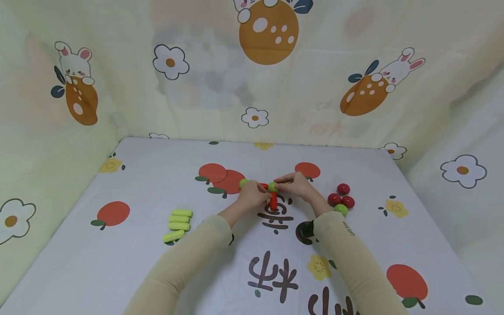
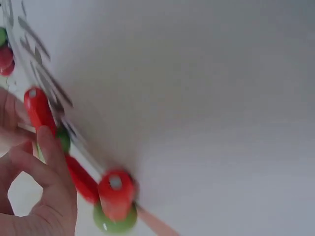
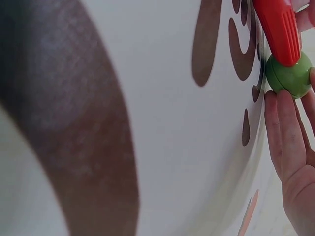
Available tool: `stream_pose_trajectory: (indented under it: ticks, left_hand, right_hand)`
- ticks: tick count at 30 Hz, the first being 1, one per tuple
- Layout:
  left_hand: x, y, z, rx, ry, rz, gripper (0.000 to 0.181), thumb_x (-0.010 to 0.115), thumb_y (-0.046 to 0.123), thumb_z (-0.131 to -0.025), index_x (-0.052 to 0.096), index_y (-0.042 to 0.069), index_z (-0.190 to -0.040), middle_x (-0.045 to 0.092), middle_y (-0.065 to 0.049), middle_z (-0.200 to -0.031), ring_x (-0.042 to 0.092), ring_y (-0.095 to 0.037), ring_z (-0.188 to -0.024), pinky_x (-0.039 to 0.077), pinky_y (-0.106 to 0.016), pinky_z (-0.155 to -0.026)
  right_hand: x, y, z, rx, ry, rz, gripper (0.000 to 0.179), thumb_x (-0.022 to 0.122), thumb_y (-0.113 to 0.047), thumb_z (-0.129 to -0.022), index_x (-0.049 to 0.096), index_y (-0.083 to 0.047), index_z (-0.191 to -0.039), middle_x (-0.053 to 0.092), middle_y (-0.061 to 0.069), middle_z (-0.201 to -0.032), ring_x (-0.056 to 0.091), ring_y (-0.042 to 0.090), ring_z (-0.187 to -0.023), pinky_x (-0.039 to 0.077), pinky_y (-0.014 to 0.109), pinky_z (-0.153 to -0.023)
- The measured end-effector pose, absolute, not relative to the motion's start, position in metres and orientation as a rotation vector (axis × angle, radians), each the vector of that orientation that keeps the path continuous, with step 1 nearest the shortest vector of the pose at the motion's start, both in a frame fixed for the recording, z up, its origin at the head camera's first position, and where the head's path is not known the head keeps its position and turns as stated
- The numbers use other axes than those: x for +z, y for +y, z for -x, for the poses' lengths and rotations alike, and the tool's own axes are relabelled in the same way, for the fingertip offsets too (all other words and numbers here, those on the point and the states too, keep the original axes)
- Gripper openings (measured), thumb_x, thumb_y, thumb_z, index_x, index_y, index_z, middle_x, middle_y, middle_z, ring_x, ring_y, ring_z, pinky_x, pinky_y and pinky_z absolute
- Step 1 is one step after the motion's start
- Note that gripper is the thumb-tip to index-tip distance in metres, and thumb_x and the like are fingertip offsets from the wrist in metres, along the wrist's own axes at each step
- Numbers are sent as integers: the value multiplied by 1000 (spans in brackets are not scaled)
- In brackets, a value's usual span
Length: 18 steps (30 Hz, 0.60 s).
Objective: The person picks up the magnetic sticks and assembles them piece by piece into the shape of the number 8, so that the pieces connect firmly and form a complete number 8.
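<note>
In the head view, a joined piece of red rods and green balls lies near the table's middle. My left hand [image 1: 252, 195] pinches the red rod [image 1: 273, 201] that points toward me, its fingertips near the rod's ball end. My right hand [image 1: 295, 184] holds the green ball [image 1: 272, 187] at the joint, its fingers around the ball in the right wrist view. A second red rod [image 2: 81, 179] runs from that joint to another green ball [image 2: 114, 222]. From this far ball another red rod [image 2: 115, 189] sticks out. My left hand partly hides the piece from above.
Several light green rods [image 1: 179, 225] lie in a row on the left of the table. To the right, three dark red balls [image 1: 343, 189] and one green ball [image 1: 341, 210] sit grouped close to my right forearm. A printed white cloth [image 1: 220, 271] covers the table, with a curtain [image 1: 212, 96] behind.
</note>
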State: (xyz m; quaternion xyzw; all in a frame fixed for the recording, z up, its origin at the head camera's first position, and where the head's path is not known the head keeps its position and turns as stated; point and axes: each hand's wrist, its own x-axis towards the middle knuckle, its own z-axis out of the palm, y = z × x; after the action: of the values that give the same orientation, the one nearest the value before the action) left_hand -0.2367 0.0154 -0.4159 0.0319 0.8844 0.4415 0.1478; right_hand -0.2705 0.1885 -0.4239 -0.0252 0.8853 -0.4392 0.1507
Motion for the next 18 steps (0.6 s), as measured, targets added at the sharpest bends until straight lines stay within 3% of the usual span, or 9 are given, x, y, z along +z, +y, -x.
stream_pose_trajectory:
  ticks: [8, 11, 18]
  left_hand:
    - [-404, -13, 257, 857, 2876, -340, 19, 63, 15, -86, 67, 8, -103, 61, -3, -88, 53, -16, -78, 46, -25, -64]
    - [-401, -22, 263, 752, 2905, -393, 20, 61, 13, -87, 67, 8, -106, 60, -5, -95, 52, -17, -86, 47, -27, -72]
    - [-404, -32, 273, 600, 2897, -499, 23, 62, 14, -87, 67, 8, -109, 59, -6, -104, 52, -20, -96, 46, -29, -78]
  right_hand:
    - [-423, 190, 273, -1223, 2557, 94, 33, 65, -24, -85, 66, -7, -113, 61, 13, -113, 54, 25, -101, 47, 33, -82]
    - [-422, 190, 272, -1222, 2553, 91, 33, 65, -23, -85, 65, -7, -113, 61, 13, -113, 53, 25, -102, 47, 32, -81]
    - [-421, 189, 272, -1234, 2538, 78, 33, 65, -24, -85, 66, -7, -113, 61, 13, -114, 53, 25, -101, 47, 31, -81]
